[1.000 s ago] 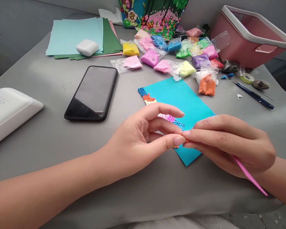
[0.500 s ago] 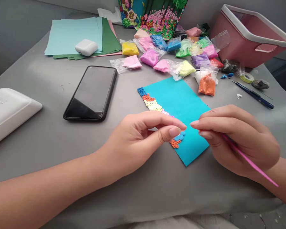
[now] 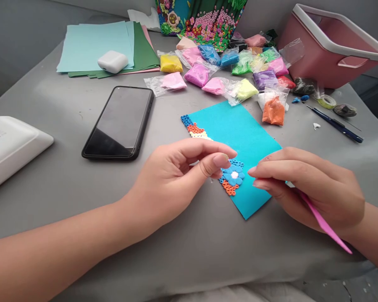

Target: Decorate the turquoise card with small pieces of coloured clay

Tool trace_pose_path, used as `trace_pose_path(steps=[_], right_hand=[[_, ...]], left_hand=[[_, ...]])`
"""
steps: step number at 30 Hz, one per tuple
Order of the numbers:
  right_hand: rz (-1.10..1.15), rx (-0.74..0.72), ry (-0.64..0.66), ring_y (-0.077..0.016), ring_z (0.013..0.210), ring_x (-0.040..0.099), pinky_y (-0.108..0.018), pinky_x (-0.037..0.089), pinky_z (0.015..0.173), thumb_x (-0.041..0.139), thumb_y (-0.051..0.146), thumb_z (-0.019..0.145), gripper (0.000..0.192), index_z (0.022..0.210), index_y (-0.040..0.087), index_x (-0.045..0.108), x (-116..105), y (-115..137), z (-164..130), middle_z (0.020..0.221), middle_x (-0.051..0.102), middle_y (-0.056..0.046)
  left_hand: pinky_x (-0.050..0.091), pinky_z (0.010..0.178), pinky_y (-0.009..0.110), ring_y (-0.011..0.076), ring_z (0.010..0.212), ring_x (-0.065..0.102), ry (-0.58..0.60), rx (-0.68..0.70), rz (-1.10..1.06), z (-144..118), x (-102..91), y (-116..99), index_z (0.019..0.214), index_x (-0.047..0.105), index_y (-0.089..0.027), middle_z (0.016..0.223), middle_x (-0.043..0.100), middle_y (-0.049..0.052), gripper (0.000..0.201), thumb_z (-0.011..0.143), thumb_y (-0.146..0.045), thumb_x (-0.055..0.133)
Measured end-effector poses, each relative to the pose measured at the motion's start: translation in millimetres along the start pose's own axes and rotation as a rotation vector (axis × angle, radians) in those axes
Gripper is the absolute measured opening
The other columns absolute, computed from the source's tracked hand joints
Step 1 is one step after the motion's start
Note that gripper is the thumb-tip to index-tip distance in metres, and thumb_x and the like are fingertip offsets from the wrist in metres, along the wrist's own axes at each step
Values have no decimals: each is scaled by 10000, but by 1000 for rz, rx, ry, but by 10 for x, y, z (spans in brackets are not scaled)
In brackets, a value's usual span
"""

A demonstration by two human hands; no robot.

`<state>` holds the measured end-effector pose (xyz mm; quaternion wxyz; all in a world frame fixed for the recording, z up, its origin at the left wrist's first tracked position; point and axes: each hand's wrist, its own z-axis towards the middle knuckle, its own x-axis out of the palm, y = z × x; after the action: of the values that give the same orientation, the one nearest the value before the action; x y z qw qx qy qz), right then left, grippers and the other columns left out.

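My left hand [image 3: 179, 180] hovers at the left edge of a turquoise card [image 3: 255, 138], thumb and forefinger pinched together. Whatever lies between those fingertips, if anything, is too small to make out. Small clay rings in blue, orange [image 3: 229, 188] and pale yellow run along the card's left edge, partly hidden by this hand. Among them sits a blue clay flower [image 3: 234, 175] with a white centre. Over the card's right side, my right hand [image 3: 311, 188] is closed around a pink modelling tool [image 3: 326, 226], whose pointed end sticks out below the palm. Its thumb and forefinger tips nearly meet.
Bags of coloured clay [image 3: 198, 75] lie behind the card, near a pink bin [image 3: 321, 54]. A phone [image 3: 119, 121] and a white device [image 3: 15, 147] are to the left. Paper sheets [image 3: 91, 46] carry a white case [image 3: 112, 62]. A dark blue pen-like tool [image 3: 334, 123] lies right.
Both hands have shifted slightly left. The blue flower, mostly covered by my left hand before, now shows whole. The pink tool has moved left with my right hand.
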<state>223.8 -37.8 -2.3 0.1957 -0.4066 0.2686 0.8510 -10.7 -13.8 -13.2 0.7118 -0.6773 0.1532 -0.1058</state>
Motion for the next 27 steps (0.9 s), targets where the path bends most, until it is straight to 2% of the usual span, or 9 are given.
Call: trace_pose_path(steps=[4, 8, 11, 14, 18, 21, 24, 27], right_hand=[[-37, -25, 45, -128, 667, 687, -244, 585, 646, 637, 140, 994, 100, 1008, 228, 683, -16, -1, -34, 785, 704, -4], [-34, -35, 90, -116, 733, 701, -230, 588, 679, 632, 89, 986, 163, 1051, 228, 687, -8, -46, -38, 893, 742, -21], [-1, -69, 140, -119, 742, 692, -235, 573, 670, 623, 113, 999, 113, 1049, 195, 683, 16, -85, -37, 901, 737, -41], [49, -63, 188, -119, 701, 659, -240, 549, 639, 664, 148, 984, 25, 979, 170, 672, 44, -110, -50, 830, 707, -33], [115, -23, 227, -117, 718, 655, -236, 525, 609, 607, 40, 958, 214, 1041, 203, 716, 66, -141, -97, 921, 715, -26], [140, -18, 239, -124, 730, 676, -232, 523, 583, 595, 57, 963, 285, 1113, 247, 746, 77, -163, -128, 980, 733, -27], [152, 7, 247, -122, 762, 686, -229, 529, 601, 598, 87, 982, 279, 1149, 254, 746, 88, -171, -136, 1025, 727, -43], [142, 7, 237, -104, 714, 649, -225, 495, 574, 611, 120, 997, 214, 1124, 236, 737, 91, -170, -129, 996, 704, -46]], left_hand=[[547, 601, 133, 71, 618, 634, -9, 41, 36, 6, -4, -20, 820, 766, -203, 661, 689, -43, 224, 979, -348, 703], [564, 647, 162, 98, 705, 672, -58, 59, 57, 4, 19, 0, 941, 766, -208, 785, 732, -25, 76, 923, -282, 774], [577, 699, 175, 115, 803, 709, -74, 51, 70, 1, 23, 15, 1046, 765, -215, 906, 773, -9, 122, 942, -278, 755], [567, 732, 162, 103, 813, 707, -41, 66, 94, -3, 13, 11, 972, 766, -210, 872, 778, -15, 145, 1009, -311, 667], [561, 753, 163, 101, 806, 705, -25, 94, 107, -3, 4, 1, 928, 745, -207, 827, 766, -23, 202, 1041, -307, 612], [557, 754, 177, 112, 808, 701, -16, 83, 118, 0, 0, 4, 933, 742, -210, 819, 760, -20, 209, 1041, -330, 611], [551, 753, 185, 118, 807, 694, -10, 63, 126, -2, -3, 8, 934, 742, -216, 825, 759, -17, 221, 1039, -361, 613], [546, 751, 189, 122, 805, 689, -3, 52, 133, -3, -5, 11, 939, 745, -221, 824, 756, -16, 225, 1036, -378, 617]])
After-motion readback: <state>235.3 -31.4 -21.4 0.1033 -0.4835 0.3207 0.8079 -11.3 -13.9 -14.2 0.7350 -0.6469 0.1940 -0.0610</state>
